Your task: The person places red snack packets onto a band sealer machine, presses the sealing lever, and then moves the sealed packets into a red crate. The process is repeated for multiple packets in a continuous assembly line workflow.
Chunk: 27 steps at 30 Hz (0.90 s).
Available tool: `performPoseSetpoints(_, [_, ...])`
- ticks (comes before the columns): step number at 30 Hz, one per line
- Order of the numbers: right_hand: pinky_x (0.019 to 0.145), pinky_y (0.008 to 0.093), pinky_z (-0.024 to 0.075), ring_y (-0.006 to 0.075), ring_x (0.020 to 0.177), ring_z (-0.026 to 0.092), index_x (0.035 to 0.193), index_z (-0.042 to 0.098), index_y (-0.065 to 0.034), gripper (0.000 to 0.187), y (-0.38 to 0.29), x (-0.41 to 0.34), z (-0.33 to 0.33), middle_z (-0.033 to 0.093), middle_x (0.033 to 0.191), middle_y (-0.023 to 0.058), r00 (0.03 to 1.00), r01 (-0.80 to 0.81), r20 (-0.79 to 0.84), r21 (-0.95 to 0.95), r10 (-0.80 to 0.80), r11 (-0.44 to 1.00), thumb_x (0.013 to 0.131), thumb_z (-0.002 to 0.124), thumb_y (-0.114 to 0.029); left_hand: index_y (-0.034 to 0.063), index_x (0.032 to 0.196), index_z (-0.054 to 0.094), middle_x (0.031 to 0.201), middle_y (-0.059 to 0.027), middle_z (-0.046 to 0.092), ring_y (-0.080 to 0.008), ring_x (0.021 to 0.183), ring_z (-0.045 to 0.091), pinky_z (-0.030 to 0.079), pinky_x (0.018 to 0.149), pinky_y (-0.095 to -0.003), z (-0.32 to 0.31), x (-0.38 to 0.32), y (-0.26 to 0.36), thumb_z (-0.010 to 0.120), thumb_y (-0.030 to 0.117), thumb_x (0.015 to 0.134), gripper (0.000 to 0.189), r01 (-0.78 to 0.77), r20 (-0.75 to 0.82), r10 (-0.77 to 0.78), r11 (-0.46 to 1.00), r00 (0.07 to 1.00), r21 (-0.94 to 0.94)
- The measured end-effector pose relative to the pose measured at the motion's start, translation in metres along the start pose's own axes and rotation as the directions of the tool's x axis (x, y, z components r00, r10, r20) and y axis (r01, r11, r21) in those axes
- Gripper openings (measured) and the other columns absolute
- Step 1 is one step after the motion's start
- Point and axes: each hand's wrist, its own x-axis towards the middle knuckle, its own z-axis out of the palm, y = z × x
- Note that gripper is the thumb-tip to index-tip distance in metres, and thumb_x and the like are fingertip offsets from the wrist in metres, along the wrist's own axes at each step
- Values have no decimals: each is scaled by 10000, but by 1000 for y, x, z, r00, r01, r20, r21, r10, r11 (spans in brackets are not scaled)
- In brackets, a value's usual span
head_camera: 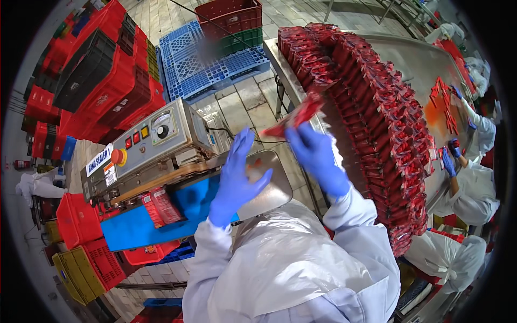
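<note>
My right hand (317,155), in a blue glove, grips a red plastic pouch (299,117) that is blurred by motion, between the sealer and the pouch-laden table. My left hand (242,173), gloved too, is raised with fingers apart and nothing in it, over the small metal plate (274,181) at the end of the band sealer (141,133). On the sealer's blue conveyor belt (133,226) lies a red printed pouch (160,206). To my right, long rows of upright red pouches (387,121) stand packed closely on a steel table (398,52).
Stacked red and black crates (97,80) stand beyond the sealer. A blue plastic pallet (181,60) bears red and green crates (232,24). Below the belt are more crates (78,274). Co-workers (470,189) in white with gloved hands are along the table's far right side.
</note>
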Motion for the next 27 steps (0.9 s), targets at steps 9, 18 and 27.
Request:
performPoseSetpoints(9, [942,352,445,320,1054,590,1328,420,-73,686,-17,-42,34,563,1196,178,961,162,165,308,-220,938,751,772,-185,24,1269,445,1203,-148,541,-266,1110,547,445,962,-378,-16,-80,-62,800,98,678,693,115,23,-114,939,993,-323])
performPoseSetpoints(18, [671,380,536,326,873,628,1088,534,-126,243,-17,-46,-3,568,1179,113,680,525,642,-91,-353,846,862,602,-183,15,803,598,1087,-161,580,-291,1015,599,497,858,-337,-78,-75,1,710,-13,734,135,73,217,-81,996,973,43])
performPoseSetpoints(27, [661,360,543,323,837,633,973,529,-83,177,-21,-52,1,596,1121,106,731,367,615,11,-296,930,816,603,-118,-9,785,576,907,-124,630,-234,859,631,516,753,-312,-54,-86,-10,673,-104,722,149,63,-39,-67,994,997,-87])
